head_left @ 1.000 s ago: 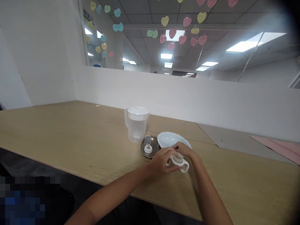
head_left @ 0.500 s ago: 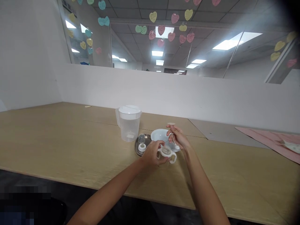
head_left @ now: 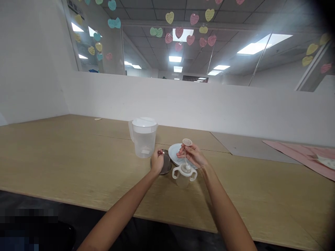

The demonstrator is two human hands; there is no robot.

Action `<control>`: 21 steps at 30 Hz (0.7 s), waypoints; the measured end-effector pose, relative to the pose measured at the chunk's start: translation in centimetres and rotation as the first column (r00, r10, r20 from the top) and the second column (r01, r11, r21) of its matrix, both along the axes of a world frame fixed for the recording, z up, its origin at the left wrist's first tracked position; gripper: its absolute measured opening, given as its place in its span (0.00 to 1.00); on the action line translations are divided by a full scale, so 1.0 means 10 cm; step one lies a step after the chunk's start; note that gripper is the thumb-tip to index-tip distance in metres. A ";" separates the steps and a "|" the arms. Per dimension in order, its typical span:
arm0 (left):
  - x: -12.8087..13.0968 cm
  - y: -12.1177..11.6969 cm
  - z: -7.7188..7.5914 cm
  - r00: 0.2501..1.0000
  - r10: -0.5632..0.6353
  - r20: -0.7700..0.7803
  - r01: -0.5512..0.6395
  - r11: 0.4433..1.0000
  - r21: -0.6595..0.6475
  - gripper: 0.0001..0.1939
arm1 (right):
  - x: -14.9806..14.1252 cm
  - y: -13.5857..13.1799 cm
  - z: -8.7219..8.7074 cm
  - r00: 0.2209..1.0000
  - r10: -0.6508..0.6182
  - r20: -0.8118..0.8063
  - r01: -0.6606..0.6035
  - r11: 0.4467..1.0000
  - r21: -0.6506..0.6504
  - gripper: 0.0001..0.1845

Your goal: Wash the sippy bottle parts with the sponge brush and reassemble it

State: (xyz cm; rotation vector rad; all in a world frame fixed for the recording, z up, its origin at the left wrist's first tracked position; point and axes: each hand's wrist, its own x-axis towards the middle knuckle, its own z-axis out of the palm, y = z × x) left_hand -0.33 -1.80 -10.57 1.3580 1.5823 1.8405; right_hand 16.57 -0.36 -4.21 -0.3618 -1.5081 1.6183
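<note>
My right hand (head_left: 192,155) pinches a weighted straw (head_left: 185,155), which has a pale round disc at its top. Its white weighted end hangs at the mouth of a clear baby bottle (head_left: 182,180) with two white handles; whether it is inside the mouth I cannot tell. The bottle stands upright on the table with neither hand around it. Over the left part of a round metal tray (head_left: 165,164), my left hand (head_left: 157,162) is closed. It covers the spot where a white bottle top with a clear dome stood, and what its fingers hold is hidden.
A clear lidded pitcher (head_left: 144,139) stands behind the tray. A white bowl (head_left: 175,153) sits beyond the bottle, partly behind my right hand. Far right on the table (head_left: 104,167) lies a pink cloth (head_left: 293,153) with something white on it. A wall runs along the back.
My left hand let go of the bottle and moved left to the tray, over the bottle top. My right hand brought the straw slightly left, its weighted end now at the bottle's mouth.
</note>
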 end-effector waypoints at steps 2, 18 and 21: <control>-0.02 0.04 -0.03 0.999 -0.023 -0.031 0.022 0.999 -0.035 0.08 | 0.01 0.01 -0.01 0.999 0.010 -0.031 -0.010 1.000 0.006 0.11; -0.04 0.03 -0.08 0.994 -0.065 -0.086 0.061 0.997 -0.049 0.10 | 0.12 0.05 0.00 0.943 0.019 0.332 -0.101 0.968 0.231 0.11; -0.04 -0.02 -0.01 0.997 -0.051 -0.059 0.056 0.995 0.084 0.09 | 0.20 0.09 0.03 0.911 -0.086 0.402 -0.074 0.928 0.365 0.08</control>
